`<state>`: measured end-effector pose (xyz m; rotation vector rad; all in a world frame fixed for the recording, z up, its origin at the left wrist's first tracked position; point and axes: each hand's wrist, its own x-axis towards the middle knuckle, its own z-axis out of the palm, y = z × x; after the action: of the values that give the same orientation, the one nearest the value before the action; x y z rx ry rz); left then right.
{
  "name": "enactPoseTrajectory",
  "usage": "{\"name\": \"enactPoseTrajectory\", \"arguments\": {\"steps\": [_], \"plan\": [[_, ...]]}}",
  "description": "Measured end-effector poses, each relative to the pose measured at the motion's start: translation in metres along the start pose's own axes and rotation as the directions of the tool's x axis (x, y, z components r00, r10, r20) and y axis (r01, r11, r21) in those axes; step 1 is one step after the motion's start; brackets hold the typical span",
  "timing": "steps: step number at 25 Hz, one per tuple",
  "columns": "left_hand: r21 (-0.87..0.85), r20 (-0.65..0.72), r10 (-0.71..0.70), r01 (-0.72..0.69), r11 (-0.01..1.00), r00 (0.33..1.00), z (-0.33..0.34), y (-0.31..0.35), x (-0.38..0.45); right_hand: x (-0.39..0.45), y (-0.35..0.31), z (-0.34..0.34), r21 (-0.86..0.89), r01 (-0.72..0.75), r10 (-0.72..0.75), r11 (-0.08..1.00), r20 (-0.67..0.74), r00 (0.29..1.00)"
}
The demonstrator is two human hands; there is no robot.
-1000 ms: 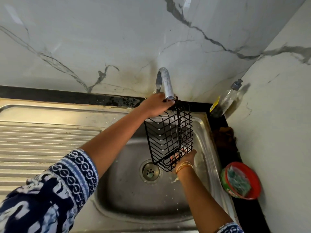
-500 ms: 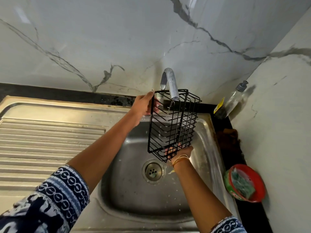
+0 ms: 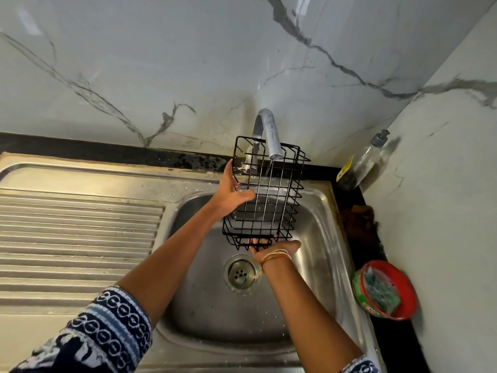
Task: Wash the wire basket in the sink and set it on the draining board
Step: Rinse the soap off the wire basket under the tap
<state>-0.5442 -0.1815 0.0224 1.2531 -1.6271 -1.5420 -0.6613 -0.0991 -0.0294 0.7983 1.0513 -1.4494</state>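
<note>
A black wire basket (image 3: 271, 200) is held upright over the steel sink (image 3: 317, 211), its open top under the tap spout (image 3: 271, 135). A thin stream of water falls from the spout into the basket. My left hand (image 3: 234, 192) grips the basket's left side, thumb across the wires. My right hand (image 3: 271, 249) supports the basket from beneath, its fingers partly hidden behind the bottom wires. The ribbed draining board (image 3: 78, 232) lies to the left of the sink bowl.
The drain (image 3: 240, 273) sits in the bowl below the basket. A soap pump bottle (image 3: 363, 160) leans in the right corner. A red bowl with a green scrubber (image 3: 384, 289) stands on the black ledge at right. Marble walls close in behind and right.
The basket has turned from a tilted pose to upright and risen so its rim surrounds the tap spout. My left hand moved from the top rim down to the basket's left side.
</note>
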Motion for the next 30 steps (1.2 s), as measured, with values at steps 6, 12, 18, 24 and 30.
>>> {"name": "enactPoseTrajectory", "arguments": {"steps": [6, 12, 18, 24, 30], "plan": [[-0.153, -0.182, -0.11, 0.083, 0.985, 0.977, -0.003, -0.007, 0.0, -0.002, -0.001, -0.004, -0.138, 0.187, -0.193, 0.973, -0.03, 0.981], [-0.186, -0.183, -0.203, 0.169, 0.968, 0.962, 0.002, -0.018, -0.005, -0.001, -0.024, 0.011, -0.583, 0.74, -0.831, -0.335, 0.554, 0.06], [-0.3, -0.173, -0.271, 0.211, 0.93, 0.947, -0.009, -0.014, 0.002, -0.023, -0.014, 0.042, -0.444, 0.343, -0.443, -0.828, 0.892, 0.087], [-0.406, -0.071, -0.285, 0.234, 0.884, 0.956, -0.005, -0.008, 0.002, -0.036, -0.008, 0.056, 0.058, 0.318, 0.05, -0.946, 0.998, -0.035], [-0.423, -0.078, -0.299, 0.24, 0.874, 0.951, -0.01, -0.011, 0.0, -0.036, -0.009, 0.054, 0.019, 0.249, 0.024, -0.968, 1.0, 0.017]]}}
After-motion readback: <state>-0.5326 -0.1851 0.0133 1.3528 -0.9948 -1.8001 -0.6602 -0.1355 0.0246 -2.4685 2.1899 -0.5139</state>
